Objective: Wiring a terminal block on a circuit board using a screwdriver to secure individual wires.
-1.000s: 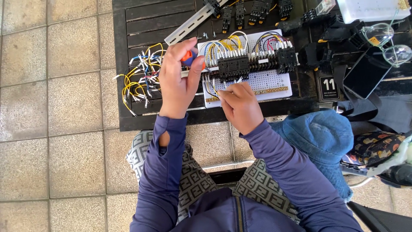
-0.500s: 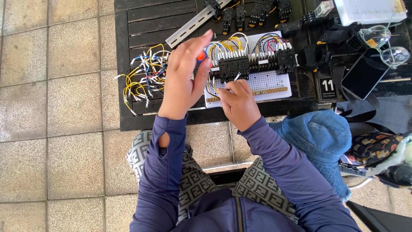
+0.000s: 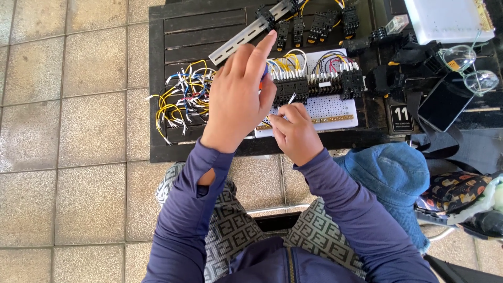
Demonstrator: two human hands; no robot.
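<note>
My left hand (image 3: 236, 102) hovers over the left end of a white perforated board (image 3: 335, 110), its index finger stretched up. A red and blue screwdriver handle (image 3: 262, 79) peeks out from under its palm. A row of black relay sockets (image 3: 319, 84) with yellow, blue and red wire loops runs along the board's far edge. At the board's near edge, my right hand (image 3: 297, 133) pinches a thin white-tipped wire (image 3: 291, 98) that points at the sockets.
The board lies on a black slatted table (image 3: 173, 31). A heap of loose coloured wires (image 3: 181, 99) is left of my hands. A metal rail (image 3: 246, 34), spare sockets (image 3: 317, 23), a white box (image 3: 445, 18), glasses (image 3: 469, 65), a phone (image 3: 445, 105) and a blue hat (image 3: 390, 173) lie around.
My left hand has risen and opened its fingers upward, the index finger now pointing away. My right hand has stayed at the board's near edge with the wire.
</note>
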